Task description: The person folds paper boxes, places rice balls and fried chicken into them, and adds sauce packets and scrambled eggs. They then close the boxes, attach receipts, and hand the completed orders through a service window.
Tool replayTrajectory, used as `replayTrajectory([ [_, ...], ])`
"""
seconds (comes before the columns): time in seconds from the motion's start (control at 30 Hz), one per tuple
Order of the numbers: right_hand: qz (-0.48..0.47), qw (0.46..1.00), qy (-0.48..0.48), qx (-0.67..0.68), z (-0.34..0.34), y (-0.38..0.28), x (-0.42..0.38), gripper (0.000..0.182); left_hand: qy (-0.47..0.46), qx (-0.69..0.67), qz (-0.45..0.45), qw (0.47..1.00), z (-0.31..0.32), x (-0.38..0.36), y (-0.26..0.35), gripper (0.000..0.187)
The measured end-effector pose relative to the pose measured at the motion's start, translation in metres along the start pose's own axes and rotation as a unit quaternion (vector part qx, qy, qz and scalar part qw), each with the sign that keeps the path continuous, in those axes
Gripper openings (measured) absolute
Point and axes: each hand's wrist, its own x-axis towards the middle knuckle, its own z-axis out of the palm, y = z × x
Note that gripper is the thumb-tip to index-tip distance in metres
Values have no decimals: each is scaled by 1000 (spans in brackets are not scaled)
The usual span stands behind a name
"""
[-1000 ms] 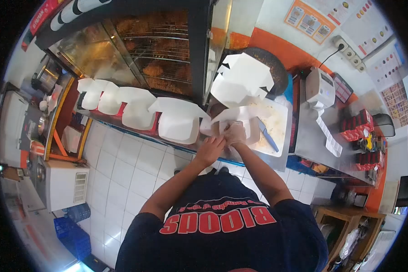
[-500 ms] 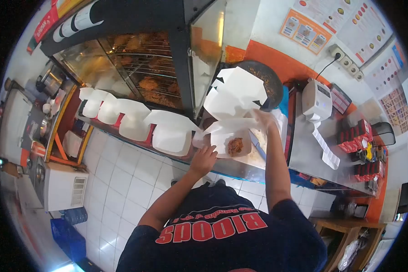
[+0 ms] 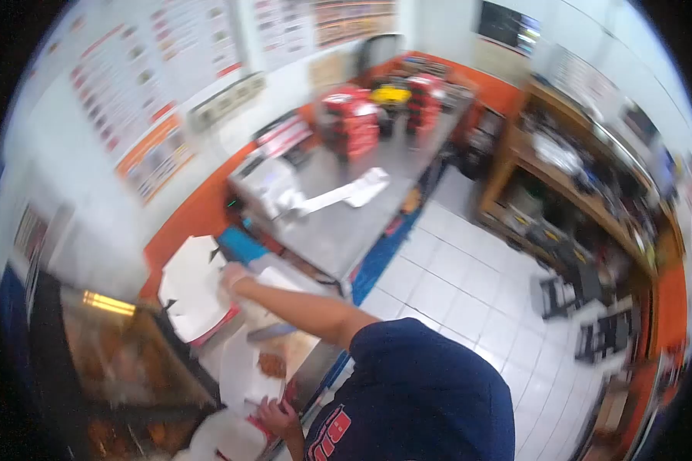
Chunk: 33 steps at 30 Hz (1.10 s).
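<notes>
A white-lined takeaway box (image 3: 237, 369) stands open on the counter with a piece of fried chicken (image 3: 271, 365) inside. My left hand (image 3: 278, 417) is at its near corner, fingers closed over the edge. My right hand (image 3: 237, 278) reaches across to the side of another open white box (image 3: 188, 288) with a red outside, lying farther back. Blur and the box edge hide its fingertips, and whether it grips the box cannot be made out. A knife-like grey blade (image 3: 271, 331) lies between the two boxes.
Another open box (image 3: 227, 436) sits at the lower edge, beside the glass food warmer (image 3: 131, 346). On the steel counter (image 3: 327, 242) are a receipt printer (image 3: 269, 184) with a long paper strip and red box stacks (image 3: 351, 123). Wooden shelves (image 3: 561, 177) stand at right.
The view has swung to the right, bringing the steel counter and shelves into sight. My right hand has moved from beside the chicken box to the farther box. My left hand stays at the chicken box.
</notes>
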Motion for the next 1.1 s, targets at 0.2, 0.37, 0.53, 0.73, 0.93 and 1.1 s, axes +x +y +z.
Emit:
replayTrajectory([
  [0.2, 234, 924, 101, 286, -86, 45, -146, 36, -67, 81, 51, 993, 1, -3, -4, 53],
  [0.37, 303, 823, 87, 472, -147, -11, -304, 46, 16, 17, 54, 998, -50, 6, 27, 33],
  [0.53, 324, 731, 158, 580, -141, -127, -377, 45, 147, -41, 179, 972, -140, 3, 1, 36],
  [0.73, 51, 915, 368, 157, -83, -260, -431, 38, 133, 158, 471, 858, -321, 41, -61, 35],
  [0.93, -42, 636, 314, 704, -134, -357, -401, 43, 238, 270, 494, 792, -477, 55, -111, 25],
  [1.1, -87, 646, 230, 722, -223, -465, -392, 46, 352, 307, 403, 787, -611, 89, -125, 14],
])
